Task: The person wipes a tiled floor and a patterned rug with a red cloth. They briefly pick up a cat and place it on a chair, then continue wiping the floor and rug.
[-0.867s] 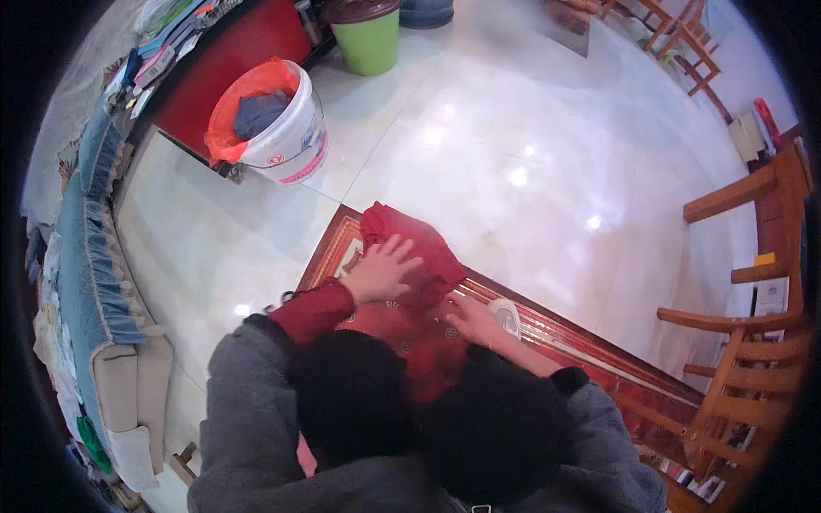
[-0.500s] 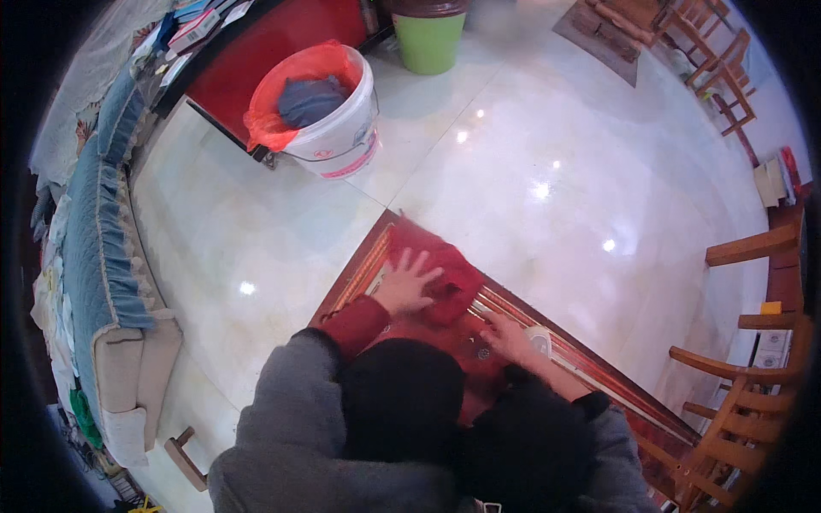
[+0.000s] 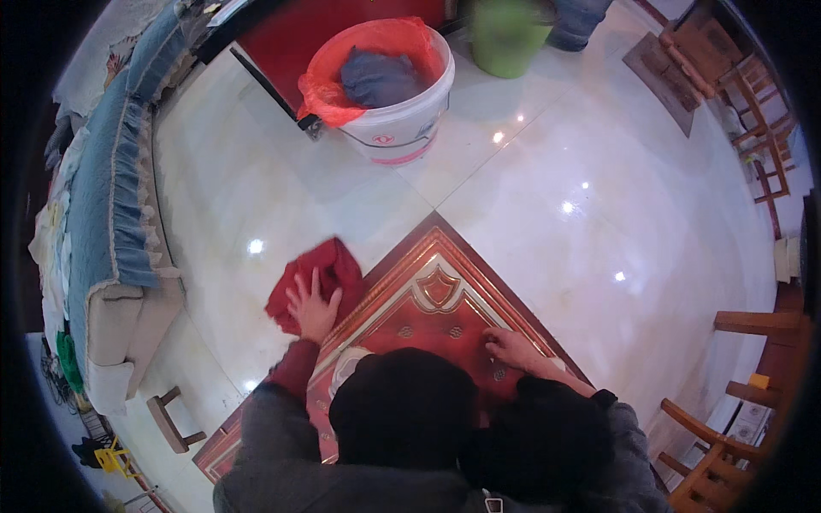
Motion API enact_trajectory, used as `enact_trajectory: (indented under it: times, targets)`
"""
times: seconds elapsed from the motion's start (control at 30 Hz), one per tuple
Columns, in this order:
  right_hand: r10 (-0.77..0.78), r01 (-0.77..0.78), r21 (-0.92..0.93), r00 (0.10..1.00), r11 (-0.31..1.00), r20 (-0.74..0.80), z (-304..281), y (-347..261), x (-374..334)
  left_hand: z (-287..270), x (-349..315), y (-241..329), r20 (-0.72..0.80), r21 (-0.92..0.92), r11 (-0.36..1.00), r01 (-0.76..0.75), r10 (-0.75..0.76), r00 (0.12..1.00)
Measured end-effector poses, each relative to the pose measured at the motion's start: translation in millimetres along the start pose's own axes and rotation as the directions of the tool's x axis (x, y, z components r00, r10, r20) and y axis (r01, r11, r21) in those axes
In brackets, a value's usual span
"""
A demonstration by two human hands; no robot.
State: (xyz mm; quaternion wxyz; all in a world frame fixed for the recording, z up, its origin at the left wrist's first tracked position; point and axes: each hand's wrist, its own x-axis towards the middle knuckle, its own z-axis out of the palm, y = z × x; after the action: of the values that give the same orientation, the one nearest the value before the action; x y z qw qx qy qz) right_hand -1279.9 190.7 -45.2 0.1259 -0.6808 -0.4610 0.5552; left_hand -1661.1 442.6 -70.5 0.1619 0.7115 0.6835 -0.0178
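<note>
My left hand (image 3: 313, 312) lies with spread fingers on a crumpled red cloth (image 3: 338, 265). The cloth sits at the left edge of a red panel (image 3: 402, 318) with gold-coloured moulding and a shield-shaped ornament, over the pale floor beside it. Whether it rests on the floor or hangs from the edge I cannot tell. Over the panel's right side is my right hand (image 3: 509, 349), fingers loosely bent and apart, with nothing visible in it. Two dark rounded shapes hide the near part of the panel. A whitish object (image 3: 346, 366) shows partly beside them.
Ahead stands a white bucket (image 3: 393, 137) with an orange-red bag liner and dark cloth inside. Behind it is a green bin (image 3: 509, 43). A blue-covered sofa (image 3: 98, 214) lines the left, near a small wooden stool (image 3: 171, 419). Wooden chairs (image 3: 714, 436) stand at right.
My left hand and the red cloth have moved left, from the panel's far corner to beyond its left edge. The ornament there is uncovered. The view has shifted; my right hand stays near the panel's right side.
</note>
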Motion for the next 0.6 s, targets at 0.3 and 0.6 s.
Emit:
enact_trajectory:
  times: [0.3, 0.6]
  targets:
    - [0.025, -0.014, 0.060, 0.980, 0.998, -0.196, 5.8, 28.8, -13.5, 31.6, 63.7, 281.0, 0.332, 0.003, 0.758, -0.652, 0.614, 0.716]
    - [-0.036, 0.008, -0.143, 0.981, 0.990, -0.191, -20.2, 10.0, -30.0, 33.8, -10.8, 161.0, 0.298, -0.009, 0.480, -0.877, 0.839, 0.455]
